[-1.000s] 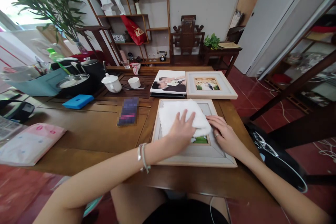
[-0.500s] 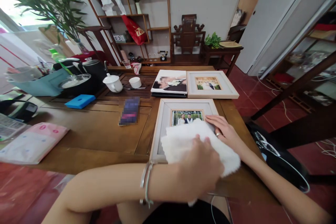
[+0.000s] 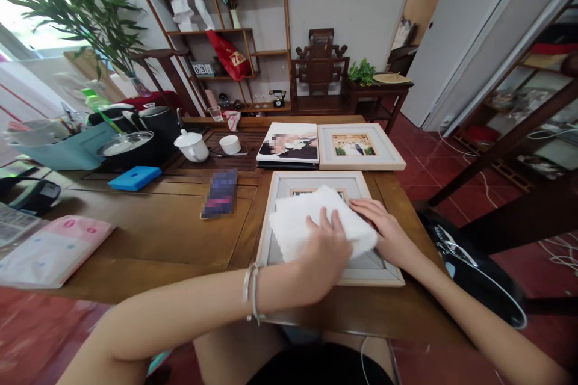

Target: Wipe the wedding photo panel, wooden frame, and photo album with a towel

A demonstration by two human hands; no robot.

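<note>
A pale wooden picture frame lies flat near the table's front edge. A white cloth covers most of its photo. My left hand presses down on the cloth, fingers curled over it. My right hand lies flat on the frame's right side, fingers stretched out, a ring on one finger. A bracelet circles my left wrist.
Behind lie a second framed photo and a photo album. A phone, blue box, white teapot, cup, pots and a pink pack sit on the wooden table. Shelves and a chair stand beyond.
My left hand drew the cloth down toward the frame's front edge, then pushed it back up over the photo. My right hand stayed on the frame's right side.
</note>
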